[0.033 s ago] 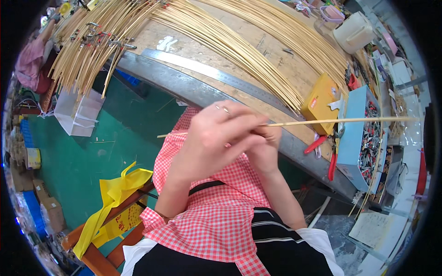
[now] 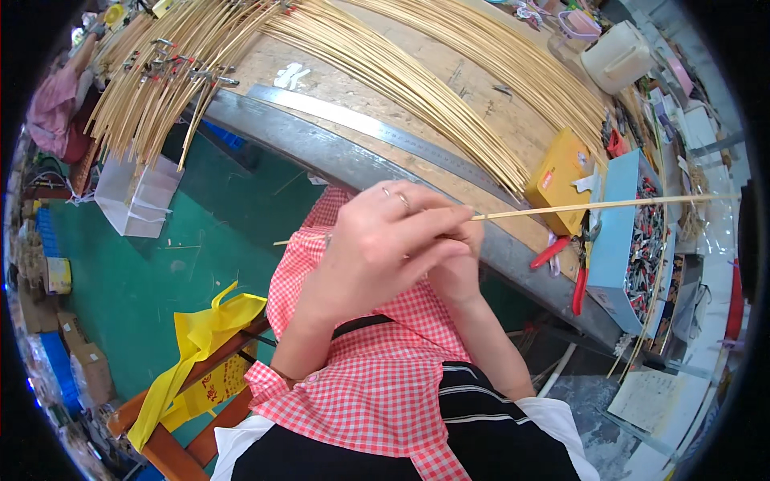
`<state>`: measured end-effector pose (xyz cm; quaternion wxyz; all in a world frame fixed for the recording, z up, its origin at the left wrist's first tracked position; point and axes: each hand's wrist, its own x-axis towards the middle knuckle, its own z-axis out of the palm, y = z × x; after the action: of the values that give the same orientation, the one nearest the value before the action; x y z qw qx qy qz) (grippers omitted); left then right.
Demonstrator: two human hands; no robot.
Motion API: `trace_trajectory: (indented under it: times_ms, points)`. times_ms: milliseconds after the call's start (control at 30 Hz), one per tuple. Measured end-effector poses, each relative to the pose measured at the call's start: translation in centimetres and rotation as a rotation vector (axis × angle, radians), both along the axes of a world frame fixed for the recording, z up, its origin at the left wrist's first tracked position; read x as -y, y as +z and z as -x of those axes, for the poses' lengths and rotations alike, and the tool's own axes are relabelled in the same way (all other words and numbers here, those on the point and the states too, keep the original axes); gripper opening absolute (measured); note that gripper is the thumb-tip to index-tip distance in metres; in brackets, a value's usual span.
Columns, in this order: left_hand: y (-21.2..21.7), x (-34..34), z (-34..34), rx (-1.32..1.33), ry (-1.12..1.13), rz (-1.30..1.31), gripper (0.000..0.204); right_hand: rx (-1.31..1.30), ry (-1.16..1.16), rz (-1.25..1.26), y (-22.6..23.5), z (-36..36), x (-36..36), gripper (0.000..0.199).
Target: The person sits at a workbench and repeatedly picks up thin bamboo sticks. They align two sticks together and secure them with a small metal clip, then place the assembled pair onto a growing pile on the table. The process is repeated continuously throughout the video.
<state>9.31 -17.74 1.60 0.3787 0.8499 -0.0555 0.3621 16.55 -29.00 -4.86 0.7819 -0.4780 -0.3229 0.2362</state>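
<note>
Broadly, a long wooden workbench (image 2: 481, 112) spread with fanned bundles of thin bamboo strips (image 2: 385, 64) fills the top of the view, with a yellow box (image 2: 561, 168) and a blue tray of metal clips (image 2: 634, 232) at its right end. Closer in, the left hand (image 2: 377, 248) is closed over one thin bamboo stick (image 2: 601, 206) that runs out level to the right, and the right hand (image 2: 457, 268), tucked just behind, pinches it too; a light, even two-handed pinch should keep it straight
</note>
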Motion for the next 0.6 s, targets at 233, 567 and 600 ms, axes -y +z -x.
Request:
trace_trajectory:
  times_ms: [233, 567, 600]
  points:
    - [-1.2, -0.1, 0.0, -0.034, 0.006, 0.006, 0.022, -0.08, 0.047, 0.051, -0.2, 0.7, 0.0, 0.012]
    - [-1.4, -1.2, 0.2, -0.045, 0.118, -0.08, 0.018, 0.169, -0.137, 0.09, 4.1, -4.2, 4.3, 0.037]
    - [-1.5, -1.4, 0.2, -0.061, 0.122, -0.095, 0.018, 0.128, -0.214, -0.02, 4.3, -4.5, 4.6, 0.028]
